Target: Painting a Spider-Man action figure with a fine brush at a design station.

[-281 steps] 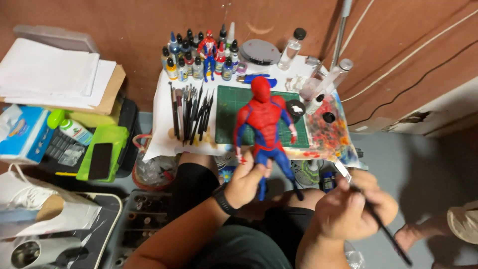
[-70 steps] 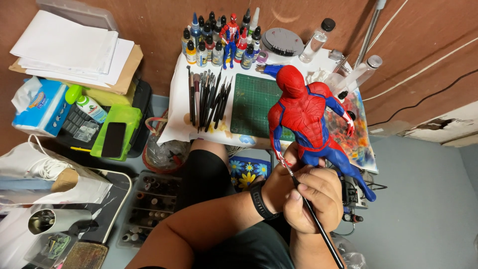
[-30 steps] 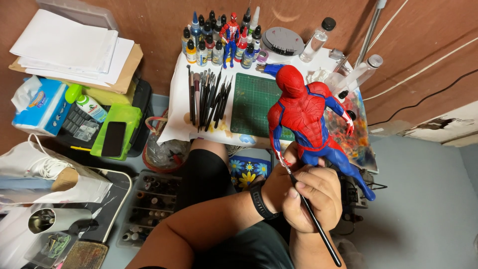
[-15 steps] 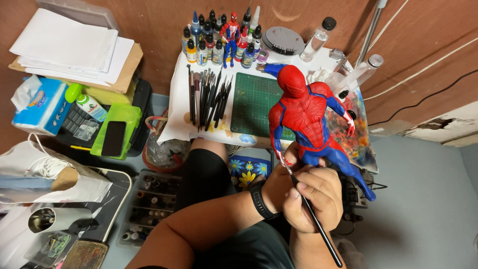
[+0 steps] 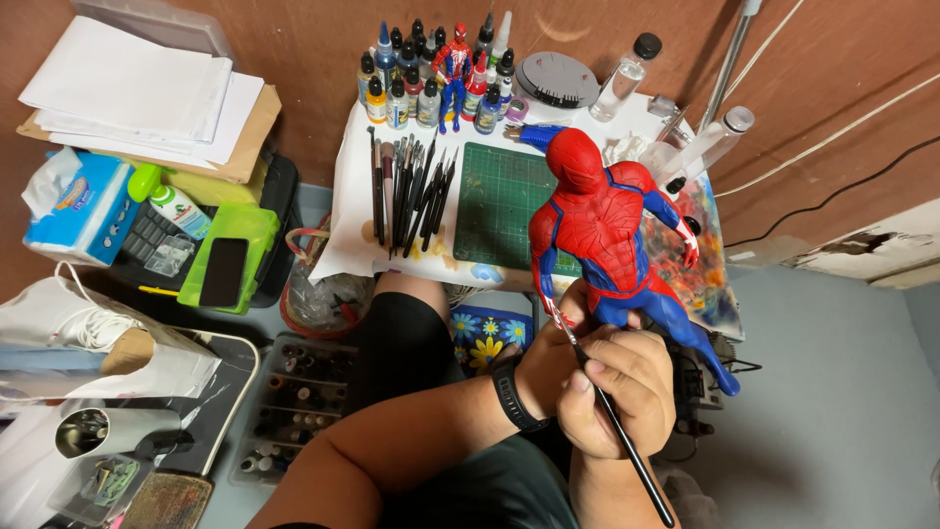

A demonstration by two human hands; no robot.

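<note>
Up front, the left hand [image 5: 553,358] grips the figure [image 5: 612,240] from below, and the figure stands upright over the near edge of the small table [image 5: 352,211]. It is glossy red with blue limbs and fine dark web lines. The right hand [image 5: 617,392] pinches a thin paintbrush [image 5: 607,407], tip touching the figure's forearm.
</note>
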